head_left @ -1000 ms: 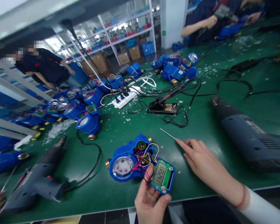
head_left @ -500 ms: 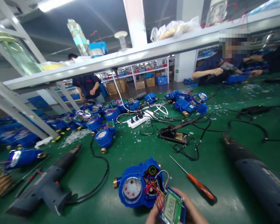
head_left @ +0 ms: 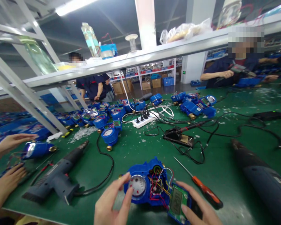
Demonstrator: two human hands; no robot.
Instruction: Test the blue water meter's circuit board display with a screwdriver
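A blue water meter (head_left: 152, 165) lies in front of me, its housing uncovered and red, yellow and white wires showing. My left hand (head_left: 113, 200) is at the left side of its round dial (head_left: 137, 185), thumb and fingers apart; whether the fingertips touch the meter I cannot tell. My right hand (head_left: 196, 206) grips the display module (head_left: 178, 203), a green board with an LCD in a blue frame, tilted at the meter's lower right. Wires run from the meter's inside to this module. An orange-handled screwdriver (head_left: 206, 192) lies right of it.
Heat guns lie at the left (head_left: 58, 178) and right (head_left: 259, 175). A soldering iron stand (head_left: 179, 137), power strip (head_left: 145, 119) and tangled cables are beyond. A co-worker's hands (head_left: 12, 175) handle another meter (head_left: 38, 150) at the left. More meters crowd the back under a shelf (head_left: 131, 59).
My left hand has left the display module and moved left to the dial. My right hand still holds the module. The co-worker's hands at the left have come further into view.
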